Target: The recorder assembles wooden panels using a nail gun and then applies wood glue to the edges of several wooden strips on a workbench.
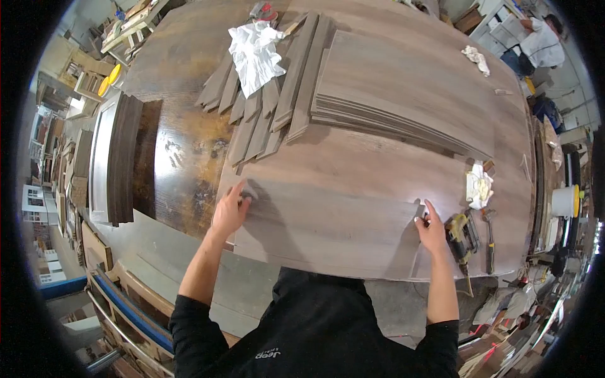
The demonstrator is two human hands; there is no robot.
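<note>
A flat grey-brown wood panel (pixel 328 230) lies on the worktable in front of me. Over its left end is my left hand (pixel 231 211), index finger stretched out and thumb apart, holding nothing that I can see. At the opposite end my right hand (pixel 432 228) has its index finger extended and thumb apart, close beside a narrow strip (pixel 416 252) along the panel's edge. Whether its fingertips touch that strip I cannot make out. Shadows of both hands fall on the panel.
Beyond the panel are stacked panels (pixel 403 88), fanned wood strips (pixel 268 120) and crumpled white paper (pixel 255 57). To the right lie a nail gun (pixel 463 239) and a hammer (pixel 489 242). Framed doors (pixel 116 160) stand stacked at left. Another person (pixel 539 44) is far right.
</note>
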